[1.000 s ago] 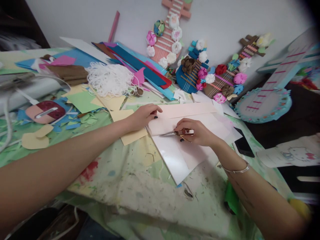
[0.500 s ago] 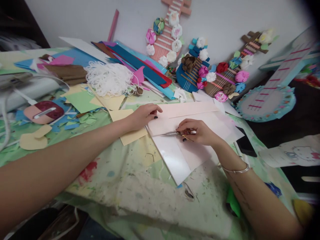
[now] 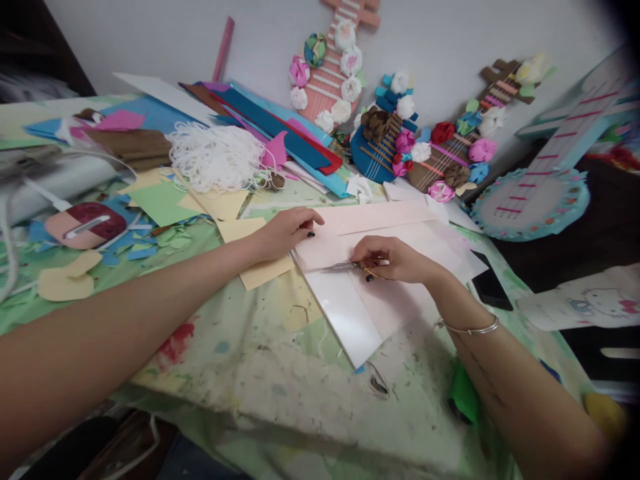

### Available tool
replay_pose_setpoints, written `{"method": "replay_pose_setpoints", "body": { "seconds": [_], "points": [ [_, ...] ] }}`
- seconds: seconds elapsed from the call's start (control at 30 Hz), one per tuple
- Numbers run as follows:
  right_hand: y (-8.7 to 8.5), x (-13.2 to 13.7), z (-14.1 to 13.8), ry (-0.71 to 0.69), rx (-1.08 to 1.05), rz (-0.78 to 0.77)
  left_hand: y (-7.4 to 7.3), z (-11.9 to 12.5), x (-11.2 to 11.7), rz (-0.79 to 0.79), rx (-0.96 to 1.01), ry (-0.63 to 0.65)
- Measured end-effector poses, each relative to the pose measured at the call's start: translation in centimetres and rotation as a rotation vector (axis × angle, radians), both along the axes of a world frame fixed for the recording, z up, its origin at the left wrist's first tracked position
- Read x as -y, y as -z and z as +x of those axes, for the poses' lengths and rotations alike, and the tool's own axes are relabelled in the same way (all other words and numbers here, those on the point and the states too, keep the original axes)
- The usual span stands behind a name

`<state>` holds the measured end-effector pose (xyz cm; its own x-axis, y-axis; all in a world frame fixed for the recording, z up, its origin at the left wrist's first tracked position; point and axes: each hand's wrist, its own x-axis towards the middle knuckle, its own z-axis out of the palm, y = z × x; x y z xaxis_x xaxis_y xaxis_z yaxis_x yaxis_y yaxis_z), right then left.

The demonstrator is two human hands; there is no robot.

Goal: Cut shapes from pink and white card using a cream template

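Pale pink paper [image 3: 320, 252] lies partly over a glossy white sheet [image 3: 345, 313] on the table. At its left edge, my left hand [image 3: 287, 233] holds it down, with bent fingers and the thumb against the paper. My right hand [image 3: 395, 259] is closed around the handles of small scissors [image 3: 340, 267]. Their blades point left and lie at the lower edge of the pink paper, near my left hand. Whether the blades are apart cannot be made out. A raised strip or slit crosses the paper's upper part. Yellow paper [image 3: 265, 273] sits under my left wrist.
Behind the sheets are a tangle of white cord [image 3: 215, 157], folded coloured papers [image 3: 280, 130] and flower-trimmed cardboard instruments [image 3: 375, 147]. Paper scraps [image 3: 175, 237] cover the left side. A phone [image 3: 490, 280] and a white cup-like item [image 3: 580, 300] are at right.
My right hand and the scissors have shifted very slightly to the left. My left hand stays on the paper. The view has moved a little.
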<state>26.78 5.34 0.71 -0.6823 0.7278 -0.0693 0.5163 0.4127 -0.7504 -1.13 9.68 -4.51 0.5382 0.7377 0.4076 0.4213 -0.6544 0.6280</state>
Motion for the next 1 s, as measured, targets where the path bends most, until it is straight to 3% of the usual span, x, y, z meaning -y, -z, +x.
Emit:
{"method": "replay_pose_setpoints", "body": {
  "seconds": [0.23, 0.73, 1.0],
  "points": [
    [-1.0, -0.5, -0.7, -0.058, 0.115, -0.120, -0.1, 0.0, 0.1, 0.007, -0.025, 0.010],
    [-0.2, 0.2, -0.6, -0.013, 0.006, 0.022, -0.4, 0.3, 0.3, 0.060, -0.185, 0.055],
    [0.1, 0.7, -0.8, -0.005, -0.054, 0.067, -0.9, 0.1, 1.1, 0.144, -0.209, -0.025]
  ]
}}
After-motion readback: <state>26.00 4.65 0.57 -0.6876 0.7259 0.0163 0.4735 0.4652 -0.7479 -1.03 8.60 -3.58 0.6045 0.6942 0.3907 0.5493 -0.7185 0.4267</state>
